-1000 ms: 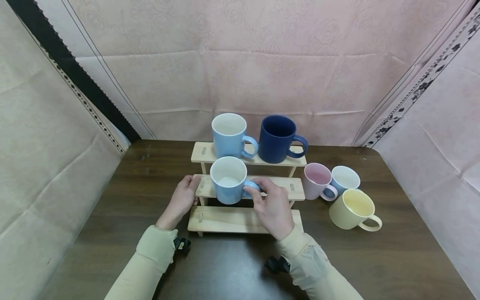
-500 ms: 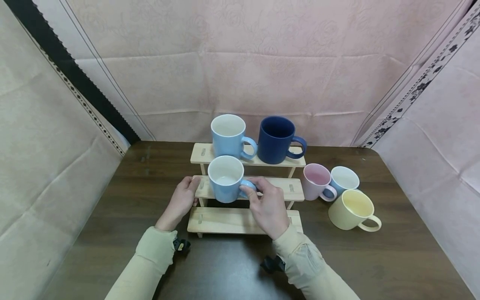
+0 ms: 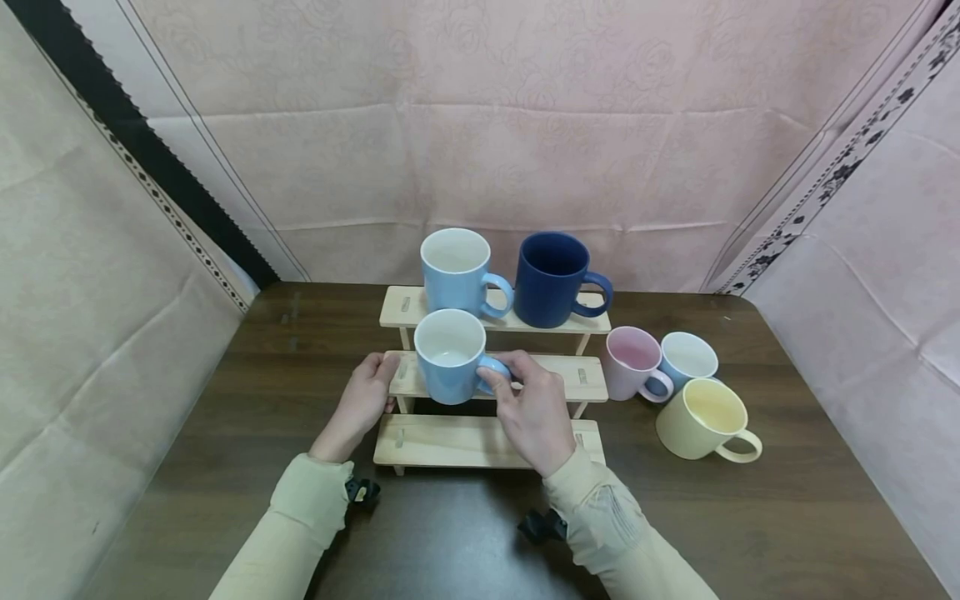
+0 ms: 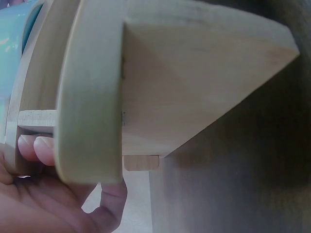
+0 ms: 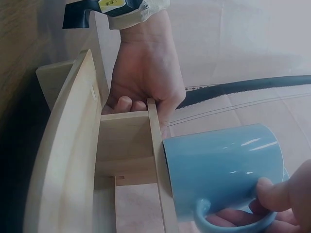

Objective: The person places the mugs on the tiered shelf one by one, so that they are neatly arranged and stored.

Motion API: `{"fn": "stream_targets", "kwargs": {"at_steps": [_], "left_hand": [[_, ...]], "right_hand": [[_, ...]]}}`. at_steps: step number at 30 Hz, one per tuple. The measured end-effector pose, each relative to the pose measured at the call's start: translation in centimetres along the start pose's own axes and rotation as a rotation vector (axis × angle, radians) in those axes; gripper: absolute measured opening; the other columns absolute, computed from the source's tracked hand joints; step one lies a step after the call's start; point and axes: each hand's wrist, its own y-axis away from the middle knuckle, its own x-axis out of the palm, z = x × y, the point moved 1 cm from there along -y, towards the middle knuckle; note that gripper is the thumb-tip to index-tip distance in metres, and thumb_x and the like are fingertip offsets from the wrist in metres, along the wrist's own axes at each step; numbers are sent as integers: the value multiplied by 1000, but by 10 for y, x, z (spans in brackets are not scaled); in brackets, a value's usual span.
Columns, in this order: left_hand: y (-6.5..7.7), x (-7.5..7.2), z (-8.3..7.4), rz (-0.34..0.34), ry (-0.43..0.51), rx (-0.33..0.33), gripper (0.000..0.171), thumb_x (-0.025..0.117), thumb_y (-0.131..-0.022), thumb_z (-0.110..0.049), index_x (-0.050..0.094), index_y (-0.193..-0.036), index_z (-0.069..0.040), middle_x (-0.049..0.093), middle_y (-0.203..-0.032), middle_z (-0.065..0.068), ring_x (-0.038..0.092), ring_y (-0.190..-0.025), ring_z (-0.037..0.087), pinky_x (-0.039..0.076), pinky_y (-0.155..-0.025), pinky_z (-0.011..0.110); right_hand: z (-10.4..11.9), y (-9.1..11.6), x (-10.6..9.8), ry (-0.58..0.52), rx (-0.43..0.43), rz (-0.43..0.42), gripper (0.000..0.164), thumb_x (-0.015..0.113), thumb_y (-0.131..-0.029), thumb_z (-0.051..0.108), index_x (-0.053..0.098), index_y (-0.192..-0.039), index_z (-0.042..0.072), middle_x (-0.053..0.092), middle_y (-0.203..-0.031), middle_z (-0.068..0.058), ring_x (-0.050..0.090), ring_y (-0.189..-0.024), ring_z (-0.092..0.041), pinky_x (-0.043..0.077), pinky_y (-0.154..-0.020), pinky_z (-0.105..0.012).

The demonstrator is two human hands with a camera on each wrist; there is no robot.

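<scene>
A light blue mug (image 3: 447, 372) with a white inside stands upright at the middle tier of a three-step wooden rack (image 3: 457, 440). My right hand (image 3: 531, 408) pinches its handle from the right. In the right wrist view, the base of the blue mug (image 5: 221, 167) is right at the board, and the thumb lies against its side. My left hand (image 3: 365, 390) grips the left end of the same tier. Its fingertips (image 4: 43, 149) curl under the board in the left wrist view. Behind, the top tier carries another light blue mug (image 3: 455, 275) and a dark blue mug (image 3: 551, 287).
Right of the rack, a pink mug (image 3: 626, 371), a small light blue cup (image 3: 686, 358) and a pale yellow mug (image 3: 686, 429) stand close together on the brown table (image 3: 787, 517). Pale cloth (image 3: 525, 158) hangs behind and at both sides.
The right hand and its light blue mug have shifted slightly left along the middle tier. My left hand keeps its grip on the rack's end.
</scene>
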Motion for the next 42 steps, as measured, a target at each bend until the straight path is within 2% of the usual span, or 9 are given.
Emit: {"fn": "stream_targets", "kwargs": {"at_steps": [12,20,28,34,39,42], "left_hand": [[-2,0,0,1,-11,-11,39,36,-107,-35,47,-116,1,46,-78,7,46,-62,19,42,-57,29],[-3,0,1,7,-12,-11,40,36,-106,-36,46,-117,1,46,-78,7,46,-62,19,42,-57,28],[-4,0,1,5,-24,-16,41,35,-106,-37,46,-117,1,46,-79,7,46,-63,18,42,-58,28],[-3,0,1,8,-26,-20,42,35,-106,-38,46,-118,1,46,-79,7,46,-63,19,42,-59,28],[-2,-1,2,2,-29,-24,41,35,-106,-37,46,-117,1,46,-79,7,47,-63,19,42,-59,28],[-1,0,2,-1,-31,-21,40,35,-106,-36,47,-117,0,46,-79,7,47,-63,18,42,-59,28]], "right_hand": [[2,1,0,-22,4,-6,17,70,-92,17,66,-104,5,71,-101,-8,68,-94,-16,56,-73,-28],[3,2,-1,-12,15,18,18,69,-93,19,65,-105,7,71,-103,-6,67,-96,-16,56,-76,-31],[6,5,-5,38,53,71,30,69,-93,24,59,-115,6,68,-108,-12,68,-95,-21,57,-76,-35],[9,11,-16,186,84,77,43,71,-91,28,54,-123,5,66,-115,-13,66,-102,-26,53,-84,-43],[7,18,-34,234,102,59,42,73,-89,30,58,-120,5,65,-117,-12,64,-105,-29,52,-86,-46],[2,24,-49,262,108,41,41,73,-89,31,61,-118,5,67,-114,-11,65,-98,-27,53,-82,-44]]}}
